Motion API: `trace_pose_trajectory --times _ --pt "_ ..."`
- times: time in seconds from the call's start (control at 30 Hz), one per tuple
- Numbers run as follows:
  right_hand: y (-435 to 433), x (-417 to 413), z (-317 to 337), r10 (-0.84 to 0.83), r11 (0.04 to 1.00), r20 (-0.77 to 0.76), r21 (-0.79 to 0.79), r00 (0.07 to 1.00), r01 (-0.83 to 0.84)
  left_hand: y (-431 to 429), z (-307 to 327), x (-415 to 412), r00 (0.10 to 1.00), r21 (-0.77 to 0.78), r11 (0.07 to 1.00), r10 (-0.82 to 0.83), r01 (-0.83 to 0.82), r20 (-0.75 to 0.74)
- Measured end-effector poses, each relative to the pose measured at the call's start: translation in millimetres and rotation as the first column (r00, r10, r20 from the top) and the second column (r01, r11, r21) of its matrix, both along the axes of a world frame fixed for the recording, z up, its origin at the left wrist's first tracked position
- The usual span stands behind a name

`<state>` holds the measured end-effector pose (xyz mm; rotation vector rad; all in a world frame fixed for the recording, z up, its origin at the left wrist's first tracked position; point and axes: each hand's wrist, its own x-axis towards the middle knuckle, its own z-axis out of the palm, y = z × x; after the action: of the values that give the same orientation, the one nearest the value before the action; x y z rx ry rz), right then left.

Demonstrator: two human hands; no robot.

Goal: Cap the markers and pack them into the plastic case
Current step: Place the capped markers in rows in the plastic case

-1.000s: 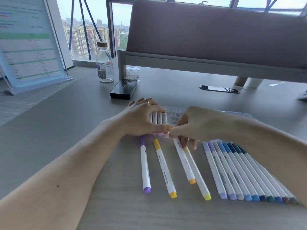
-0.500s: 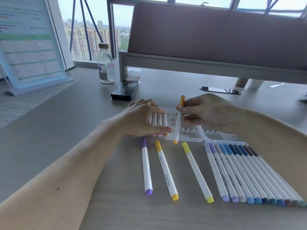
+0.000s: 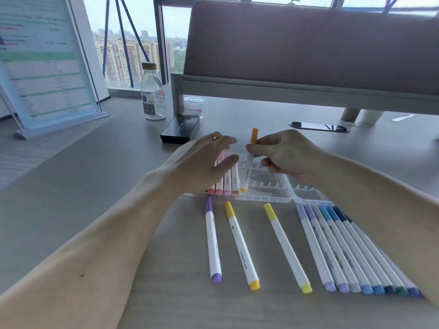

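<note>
Right hand [image 3: 287, 155] pinches the orange marker [image 3: 247, 172] below its upper cap. The marker stands steeply, lower tip in the case [image 3: 267, 198]. Left hand [image 3: 202, 162], fingers spread and holding nothing, sits just left of it over the packed markers [image 3: 227, 184]. Loose markers [image 3: 241, 243] lie on the tabletop [image 3: 118, 176], nearer the person than both hands.

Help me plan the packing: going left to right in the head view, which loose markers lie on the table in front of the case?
purple marker → golden-yellow marker → lemon-yellow marker → tight row of lilac-to-blue markers
</note>
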<state>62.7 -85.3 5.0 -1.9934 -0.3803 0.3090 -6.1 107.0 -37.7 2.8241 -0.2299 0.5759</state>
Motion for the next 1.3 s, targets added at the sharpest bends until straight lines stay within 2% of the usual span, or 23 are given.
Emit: trace_pose_trajectory --times 0.07,0.23,0.4,0.77,1.3 --pt "4.0 -2.8 -1.2 0.010 0.998 0.024 -0.068 1.000 -0.008 -3.9 0.3 0.5 0.998 -0.033 0.999 -0.029 0.031 0.056" --pt "10.1 -6.7 -5.1 0.036 0.984 0.027 -0.174 0.999 -0.031 -6.0 -7.8 -0.2 0.996 -0.052 0.997 -0.057 0.053 -0.073" --pt "4.5 -7.9 -10.2 0.098 0.957 0.028 -0.276 0.995 -0.086 -4.9 -9.2 3.1 0.995 -0.027 1.000 -0.015 0.012 -0.102" --pt "-5.9 -7.9 -11.0 0.169 0.925 0.033 -0.350 0.985 -0.147 -8.6 -7.0 -0.1 0.986 -0.021 1.000 0.016 -0.020 -0.163" --pt "-5.2 -5.7 -16.6 0.164 0.933 0.059 -0.333 0.985 -0.135 -8.7 -7.8 1.5 0.978 -0.016 0.999 0.031 -0.035 -0.206"
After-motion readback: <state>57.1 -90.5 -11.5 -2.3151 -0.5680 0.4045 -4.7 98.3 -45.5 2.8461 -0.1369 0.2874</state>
